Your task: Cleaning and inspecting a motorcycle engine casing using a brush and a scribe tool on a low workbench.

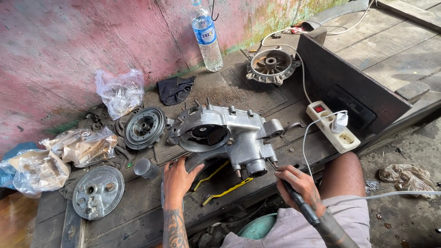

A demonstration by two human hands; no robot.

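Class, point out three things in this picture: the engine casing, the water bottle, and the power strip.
engine casing (239,126): head view, on its flat silver upper face.
water bottle (207,41): head view, on the clear body below the label.
power strip (331,132): head view, on its white top between sockets.

We see a dull silver-grey engine casing w/ dark greasy patches, two yellow brushes below it, and a black tool trailing a white cable. The wall is faded pink w/ green mossy streaks at right; the water bottle is clear w/ a blue label; the power strip is cream-white w/ a red switch. The left forearm carries dark tattoo patterns, and the shorts are pale grey.
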